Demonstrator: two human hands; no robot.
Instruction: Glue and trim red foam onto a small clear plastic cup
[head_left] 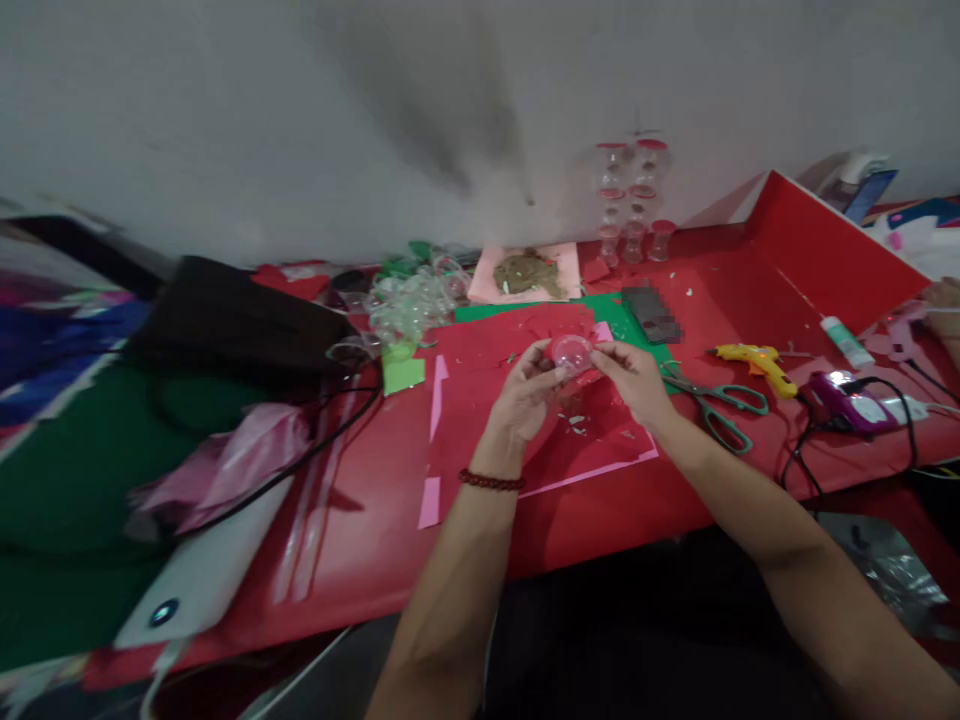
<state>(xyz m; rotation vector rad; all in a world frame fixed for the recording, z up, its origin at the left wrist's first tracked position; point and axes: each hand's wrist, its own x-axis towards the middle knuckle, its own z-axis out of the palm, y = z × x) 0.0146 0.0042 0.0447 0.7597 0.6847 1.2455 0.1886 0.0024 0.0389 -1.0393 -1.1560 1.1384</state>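
Note:
Between my hands, above the red paper [480,390], is a small clear plastic cup-like piece [571,353] with a round rim. My left hand [531,388] grips it from the left, thumb and fingers pinched on its edge. From the right, my right hand [631,378] pinches the opposite edge. Red shows through or behind the clear plastic; I cannot tell whether it is a cover on it. Scraps of paper [576,424] lie on the red sheet below. Grey-green scissors [720,405] lie to the right of my right hand.
Clear plastic pieces [416,300] are heaped at the back left. Stacked hourglass-shaped pieces [634,200] stand by the wall. A yellow glue gun [757,365], a glue bottle [847,342] and a purple power strip [851,405] with cords lie right. A dark phone-like slab [651,314] lies behind my hands.

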